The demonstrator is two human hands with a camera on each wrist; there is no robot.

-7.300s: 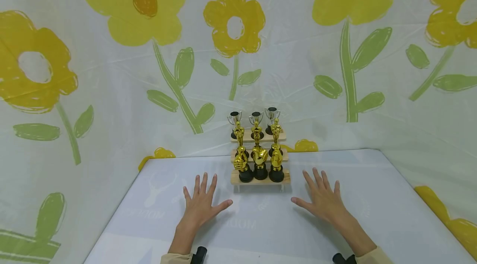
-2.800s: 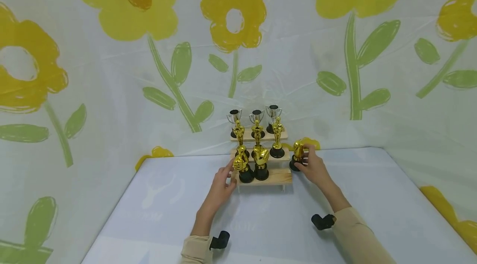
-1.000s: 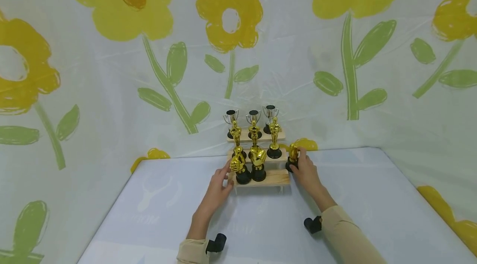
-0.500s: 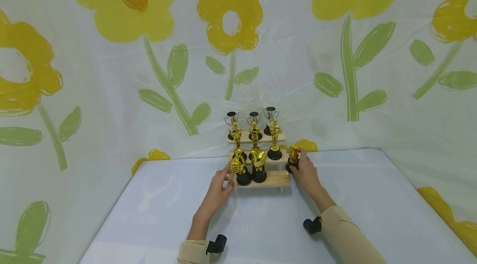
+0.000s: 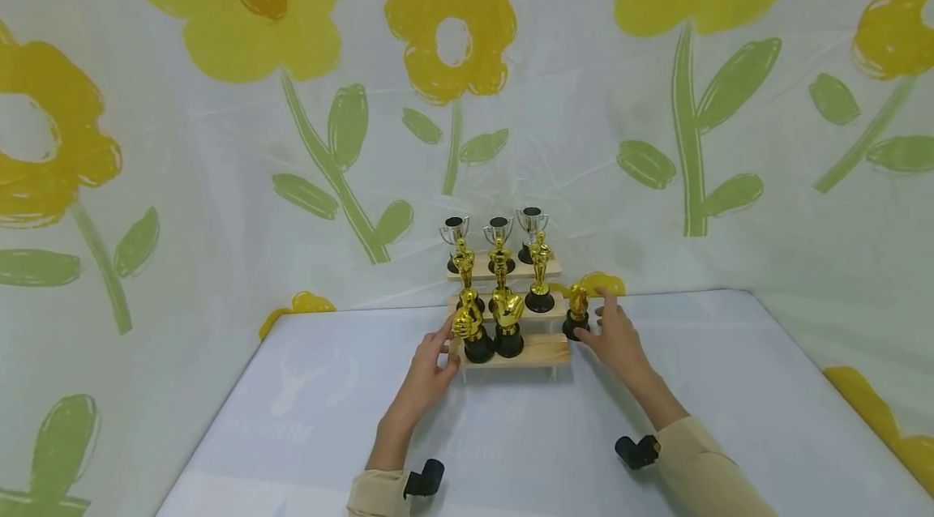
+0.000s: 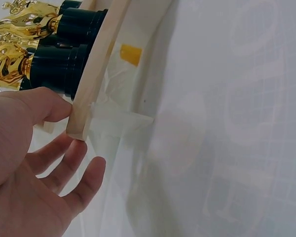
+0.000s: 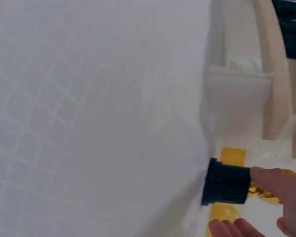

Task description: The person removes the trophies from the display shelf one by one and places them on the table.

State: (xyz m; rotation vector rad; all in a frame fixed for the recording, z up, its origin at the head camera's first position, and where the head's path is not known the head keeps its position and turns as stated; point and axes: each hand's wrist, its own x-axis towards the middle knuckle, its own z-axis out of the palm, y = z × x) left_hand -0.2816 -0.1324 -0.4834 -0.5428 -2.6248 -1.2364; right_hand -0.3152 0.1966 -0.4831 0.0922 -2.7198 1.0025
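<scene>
While the left hand (image 5: 426, 371) grips the left end of the light-wood, three-tier display shelf (image 5: 550, 349) between thumb and fingers, the right hand (image 5: 620, 345) is released, its fingers extended beside the shiny gold trophy with a round black base (image 5: 577, 313). This trophy stands upright on the white table (image 5: 547, 436), just right of the shelf: long axis vertical, base down, gold top pointing up.

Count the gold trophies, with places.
6: left trophy, centre trophy and right trophy on the middle shelf; front-left trophy and front-centre trophy on the bottom shelf; one trophy on the table by the right hand. Front ones partly cover those behind.
</scene>
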